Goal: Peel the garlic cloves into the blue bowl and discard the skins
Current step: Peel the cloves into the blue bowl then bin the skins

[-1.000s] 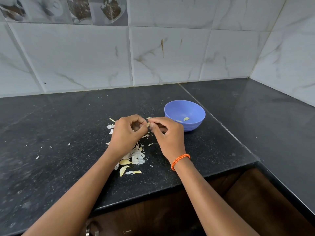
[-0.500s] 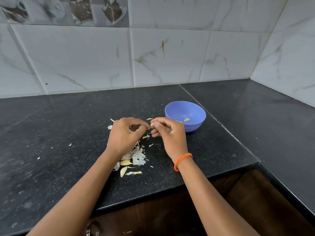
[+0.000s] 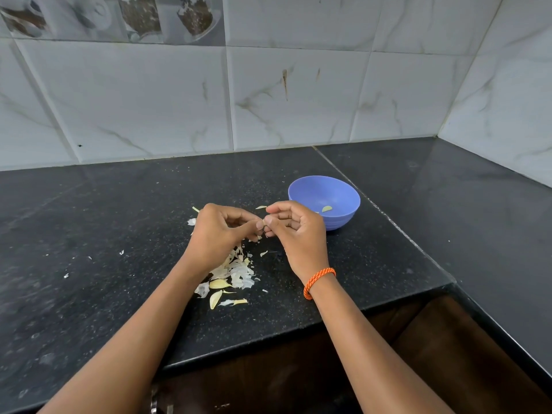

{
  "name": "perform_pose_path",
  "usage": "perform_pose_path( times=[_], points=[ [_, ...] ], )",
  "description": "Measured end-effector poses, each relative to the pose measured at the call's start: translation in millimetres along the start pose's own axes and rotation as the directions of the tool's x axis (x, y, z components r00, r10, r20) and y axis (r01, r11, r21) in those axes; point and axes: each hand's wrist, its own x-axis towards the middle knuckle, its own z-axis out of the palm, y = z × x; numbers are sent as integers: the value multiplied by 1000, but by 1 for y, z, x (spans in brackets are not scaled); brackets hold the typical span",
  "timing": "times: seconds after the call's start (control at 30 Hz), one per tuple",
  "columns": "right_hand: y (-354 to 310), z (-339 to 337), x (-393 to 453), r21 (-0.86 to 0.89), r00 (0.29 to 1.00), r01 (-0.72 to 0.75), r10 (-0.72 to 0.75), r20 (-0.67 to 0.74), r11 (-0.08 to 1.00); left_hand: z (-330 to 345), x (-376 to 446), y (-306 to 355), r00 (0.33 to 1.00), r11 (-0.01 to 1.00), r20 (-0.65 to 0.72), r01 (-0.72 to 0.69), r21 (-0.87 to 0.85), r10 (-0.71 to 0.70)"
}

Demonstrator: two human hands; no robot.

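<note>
Blue bowl (image 3: 324,201) waits just right of our hands, so peeled cloves drop in quickly. Left hand (image 3: 219,231) and right hand (image 3: 295,231) meet fingertip to fingertip, pinching a garlic clove (image 3: 264,225) above the skins (image 3: 231,273) near the counter's (image 3: 89,234) front edge.

The tabletop (image 3: 104,222) is dark speckled stone with a thin seam (image 3: 352,186) across it, and it turns along the right wall into a corner. The walls (image 3: 143,97) have pale marble-look tiles; one tile (image 3: 119,16) at top left shows printed cups. Below the edge is a dark brown cabinet (image 3: 418,363). Light is soft and even.
</note>
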Motion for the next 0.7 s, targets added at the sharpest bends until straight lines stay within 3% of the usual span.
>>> perform_pose_path(
  times=[0.3,0.57,0.7],
  points=[
    [1,0,-1,74,997,-25,19,78,997,2,1,-3,1000,999,-10,-10,-39,9],
    [-2,1,-1,154,992,-105,93,87,982,3,2,-6,995,988,-57,-72,135,80],
    [-1,1,-2,151,991,-122,111,79,981,-1,3,-11,996,981,-91,0,192,18]
  ],
)
